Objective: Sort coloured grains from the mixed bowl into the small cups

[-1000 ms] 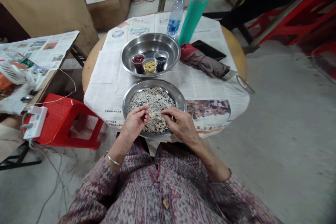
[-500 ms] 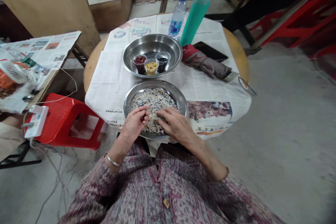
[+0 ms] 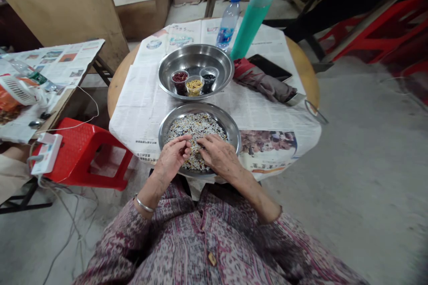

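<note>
A steel basin [image 3: 234, 131] near the table's front edge holds a mix of white grains with dark, red and yellow beans [image 3: 197, 125]. Over its left front part is my left hand [image 3: 172, 158], fingers curled and thumb against them. Whatever is in that pinch is too small to make out. My right hand [image 3: 219, 156] reaches in from the right, fingertips down at the grains, thumb apart from the fingers. Behind stands a larger steel bowl [image 3: 214, 53] with three clear cups: red beans [image 3: 179, 78], yellow kernels [image 3: 194, 84] and black beans [image 3: 209, 80].
Newspaper covers the round table [image 3: 140, 107]. A water bottle [image 3: 229, 20], a tall teal bottle [image 3: 256, 15], a folded umbrella [image 3: 264, 80] and a dark flat device [image 3: 269, 67] are at the back right. To the left, a red stool [image 3: 88, 151] carries a power strip [image 3: 47, 153].
My right hand has shifted slightly left over the grains, nearer to my left hand. My left hand keeps its curled pose. The whole view has shifted slightly.
</note>
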Demonstrator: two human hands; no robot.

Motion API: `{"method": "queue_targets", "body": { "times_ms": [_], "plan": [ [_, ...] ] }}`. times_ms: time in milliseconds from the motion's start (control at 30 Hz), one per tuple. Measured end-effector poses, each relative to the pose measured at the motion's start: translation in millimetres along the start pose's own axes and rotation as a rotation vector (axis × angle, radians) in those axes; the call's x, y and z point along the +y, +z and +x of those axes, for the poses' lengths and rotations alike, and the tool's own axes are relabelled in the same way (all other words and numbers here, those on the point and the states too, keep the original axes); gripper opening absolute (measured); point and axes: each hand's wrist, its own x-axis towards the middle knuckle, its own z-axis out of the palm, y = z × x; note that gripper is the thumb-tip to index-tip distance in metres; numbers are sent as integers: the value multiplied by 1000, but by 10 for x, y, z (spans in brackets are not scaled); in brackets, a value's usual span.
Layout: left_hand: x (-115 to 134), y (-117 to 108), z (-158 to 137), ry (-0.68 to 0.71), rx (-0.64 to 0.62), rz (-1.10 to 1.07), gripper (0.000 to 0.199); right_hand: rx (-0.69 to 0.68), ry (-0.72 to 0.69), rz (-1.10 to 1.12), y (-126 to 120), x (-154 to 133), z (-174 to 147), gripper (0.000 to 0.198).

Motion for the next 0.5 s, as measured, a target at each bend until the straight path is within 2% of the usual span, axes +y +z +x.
{"method": "queue_targets", "body": {
  "times_ms": [233, 500],
  "plan": [
    [-1, 7, -2, -2, 13, 3, 16, 5, 17, -28, 24, -14, 53, 17],
    [-18, -17, 18, 9, -7, -6, 19, 121, 17, 34, 4, 48, 13, 17]
  ]
}}
